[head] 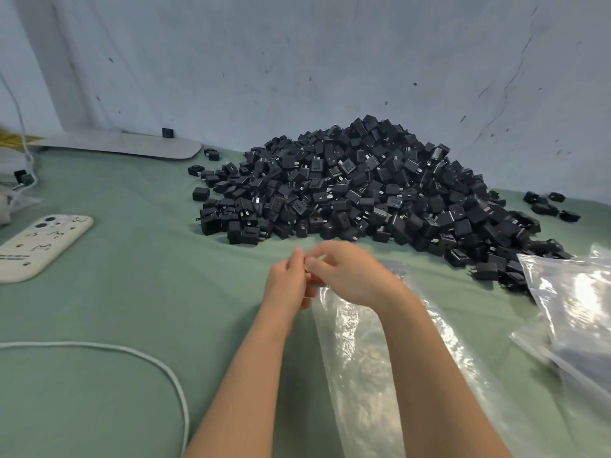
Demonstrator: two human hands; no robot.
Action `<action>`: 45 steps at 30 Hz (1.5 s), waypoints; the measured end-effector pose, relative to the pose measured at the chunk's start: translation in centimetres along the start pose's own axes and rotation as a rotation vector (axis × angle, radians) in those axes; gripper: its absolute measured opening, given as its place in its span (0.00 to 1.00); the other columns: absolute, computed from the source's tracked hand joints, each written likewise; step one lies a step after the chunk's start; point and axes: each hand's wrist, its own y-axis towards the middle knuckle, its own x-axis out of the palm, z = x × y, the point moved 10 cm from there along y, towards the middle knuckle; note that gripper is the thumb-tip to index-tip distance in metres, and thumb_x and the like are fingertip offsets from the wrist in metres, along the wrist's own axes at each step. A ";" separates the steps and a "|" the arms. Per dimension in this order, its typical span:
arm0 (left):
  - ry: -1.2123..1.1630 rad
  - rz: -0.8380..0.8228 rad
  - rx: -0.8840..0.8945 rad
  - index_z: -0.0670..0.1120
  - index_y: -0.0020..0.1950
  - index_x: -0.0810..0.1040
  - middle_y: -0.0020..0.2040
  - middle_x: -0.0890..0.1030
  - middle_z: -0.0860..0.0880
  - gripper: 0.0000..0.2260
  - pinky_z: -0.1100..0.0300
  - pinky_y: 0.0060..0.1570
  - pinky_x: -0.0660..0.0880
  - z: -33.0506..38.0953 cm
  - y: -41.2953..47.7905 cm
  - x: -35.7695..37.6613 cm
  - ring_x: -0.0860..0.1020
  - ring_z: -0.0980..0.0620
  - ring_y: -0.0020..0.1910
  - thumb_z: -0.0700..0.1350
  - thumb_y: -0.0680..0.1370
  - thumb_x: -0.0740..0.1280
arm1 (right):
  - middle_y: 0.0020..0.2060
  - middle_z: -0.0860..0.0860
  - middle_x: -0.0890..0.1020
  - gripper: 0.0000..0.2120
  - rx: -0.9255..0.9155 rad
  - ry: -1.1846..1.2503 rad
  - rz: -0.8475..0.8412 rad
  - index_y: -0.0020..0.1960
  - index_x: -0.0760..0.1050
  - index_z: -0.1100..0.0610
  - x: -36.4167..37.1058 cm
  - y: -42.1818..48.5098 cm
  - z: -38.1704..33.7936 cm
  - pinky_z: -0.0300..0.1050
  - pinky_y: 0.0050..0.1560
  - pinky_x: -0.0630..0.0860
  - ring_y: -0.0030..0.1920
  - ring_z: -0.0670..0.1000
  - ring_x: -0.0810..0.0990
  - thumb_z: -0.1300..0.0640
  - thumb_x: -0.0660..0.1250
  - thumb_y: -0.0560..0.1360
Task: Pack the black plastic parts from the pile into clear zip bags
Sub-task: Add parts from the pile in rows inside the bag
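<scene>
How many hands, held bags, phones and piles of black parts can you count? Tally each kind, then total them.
hands: 2 (left hand, right hand)
clear zip bag held by them: 1
phone: 1
pile of black parts: 1
total: 5

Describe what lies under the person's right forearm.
A clear zip bag lies on the green cloth beneath it; the left hand and right hand pinch its far end. The forearm covers a strip of the bag, and glare hides any contents.
</scene>
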 end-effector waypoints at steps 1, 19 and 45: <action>0.073 0.000 -0.002 0.46 0.47 0.80 0.29 0.81 0.51 0.15 0.66 0.24 0.67 -0.2 -0.2 0.0 0.72 0.57 0.24 0.50 0.81 0.56 | 0.43 0.47 0.82 0.09 0.033 -0.003 0.009 0.50 0.79 0.49 0.1 -0.6 0.8 0.38 0.38 0.72 0.41 0.45 0.78 0.55 0.59 0.79; 0.746 0.347 0.233 0.47 0.61 0.72 0.57 0.78 0.48 0.13 0.54 0.56 0.68 2.0 -1.8 -3.5 0.75 0.46 0.56 0.48 0.77 0.66 | 0.38 0.42 0.78 0.10 0.142 0.115 0.212 0.55 0.77 0.51 -0.6 -3.8 5.3 0.32 0.35 0.68 0.38 0.40 0.76 0.55 0.59 0.78; 1.180 -0.649 0.481 0.58 0.76 0.51 0.77 0.38 0.57 0.36 0.52 0.73 0.36 -3.9 -17.5 8.8 0.33 0.54 0.74 0.67 0.72 0.61 | 0.55 0.48 0.83 0.12 -0.119 0.946 0.400 0.54 0.80 0.45 -5.4 -16.4 5.3 0.45 0.58 0.75 0.58 0.48 0.80 0.50 0.68 0.71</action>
